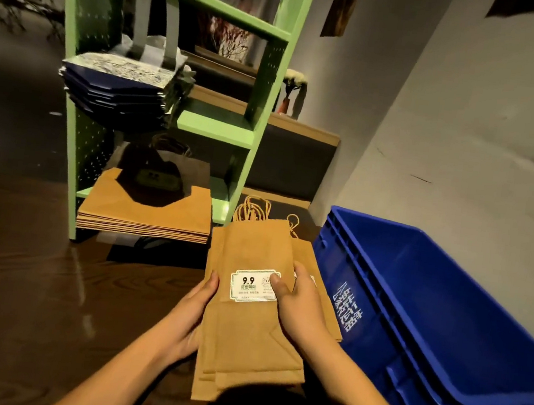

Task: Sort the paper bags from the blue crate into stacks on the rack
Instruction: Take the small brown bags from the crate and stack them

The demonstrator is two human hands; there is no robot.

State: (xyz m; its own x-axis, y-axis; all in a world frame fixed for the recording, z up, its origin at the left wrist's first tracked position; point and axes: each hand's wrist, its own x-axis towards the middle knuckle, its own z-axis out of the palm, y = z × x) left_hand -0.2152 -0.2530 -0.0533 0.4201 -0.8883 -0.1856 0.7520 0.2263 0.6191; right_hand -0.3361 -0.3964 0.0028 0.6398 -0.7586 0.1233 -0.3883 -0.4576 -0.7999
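A bundle of narrow brown paper bags (242,334) with twine handles and a white "9.9" label sits between my hands above the dark wooden table. My left hand (193,314) grips the bundle's left edge. My right hand (297,303) holds its right side, thumb on the label. The blue crate (429,323) stands tilted at the right. On the green rack (172,89), a stack of dark blue patterned bags (121,87) lies on the middle shelf and a stack of wide brown bags (146,214) on the bottom shelf.
The wooden table (31,274) stretches left and front. A grey wall rises behind the crate. A wooden bench back and a small vase of flowers (292,94) stand behind the rack. A dark bag (158,172) rests on the brown stack.
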